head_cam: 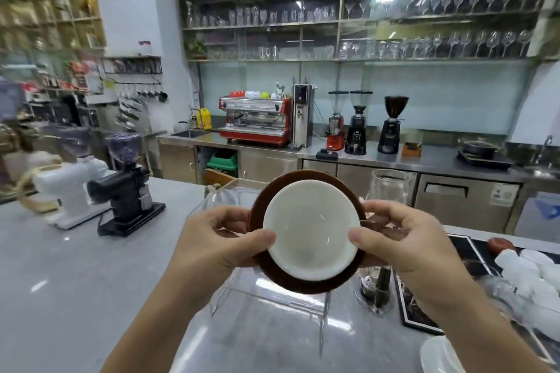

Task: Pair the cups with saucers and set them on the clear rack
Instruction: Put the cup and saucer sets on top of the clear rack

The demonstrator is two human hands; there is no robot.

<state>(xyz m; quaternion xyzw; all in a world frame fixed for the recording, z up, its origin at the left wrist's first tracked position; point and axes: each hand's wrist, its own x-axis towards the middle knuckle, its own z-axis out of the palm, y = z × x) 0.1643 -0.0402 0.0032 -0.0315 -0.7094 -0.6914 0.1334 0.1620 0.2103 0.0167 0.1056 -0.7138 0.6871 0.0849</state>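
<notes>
Two hands hold one pair above the clear rack [266, 297] on the grey table [75, 266]: the left hand [218, 239] grips the brown saucer [306, 283] edge, a white cup [312, 230] sits on it, and the right hand [403, 239] clasps the other side, thumbs on the cup's rim.

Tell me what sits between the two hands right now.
In the head view, a white cup on a brown saucer sits between the left hand and right hand, held above the clear rack.
</notes>
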